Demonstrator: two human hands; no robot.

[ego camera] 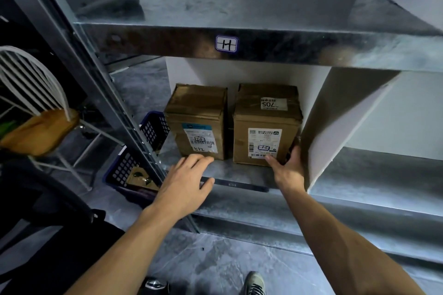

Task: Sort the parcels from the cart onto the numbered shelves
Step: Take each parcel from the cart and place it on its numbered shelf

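Observation:
Two brown cardboard parcels stand side by side on the lower metal shelf [239,175]. The left parcel [199,117] has a white label with handwriting. The right parcel [263,124] carries a label reading 705 on top and a shipping label on its front. My left hand [187,179] hovers just in front of the left parcel's bottom edge, fingers relaxed, holding nothing. My right hand [288,167] touches the right parcel's lower right corner, thumb on the front face and fingers along its right side.
The upper shelf [263,19] bears a tag marked H [226,43]. A white divider panel [335,127] stands right of the parcels. Left of the shelf upright lie blue plastic baskets [134,163] on the floor and a white wire chair [36,93]. My shoe [254,282] shows below.

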